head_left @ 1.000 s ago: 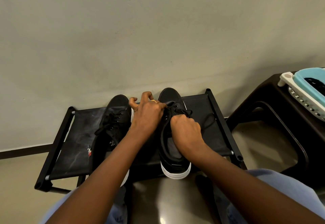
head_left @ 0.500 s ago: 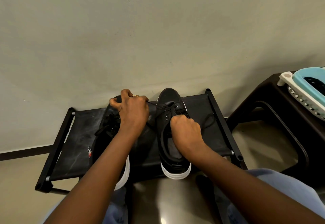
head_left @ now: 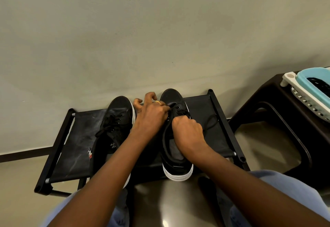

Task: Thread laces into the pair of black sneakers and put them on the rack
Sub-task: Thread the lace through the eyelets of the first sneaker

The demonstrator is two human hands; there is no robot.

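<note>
We see both black sneakers lying on the fabric shelf of the rack (head_left: 201,109), toes toward the wall. The left sneaker (head_left: 114,125) is already laced. The right sneaker (head_left: 175,148) is the one in work. Our left hand (head_left: 151,116) pinches the lace (head_left: 210,122) at the upper eyelets, with the other fingers spread. Our right hand (head_left: 187,132) is curled closed over the tongue area; it seems to hold the lace or the tongue, but the exact grip is hidden under the knuckles. A loose loop of the lace lies on the shelf just beside the right sneaker.

We judge that the lace is soft and limp, so it must be taken near its stiff tip to pass an eyelet. The sneaker looks light, with a firm white sole and a soft upper; it is best held by the heel or the collar. The shelf fabric may sag a little when we press.

On the right, a dark stool (head_left: 285,105) carries a light basket (head_left: 303,84).
</note>
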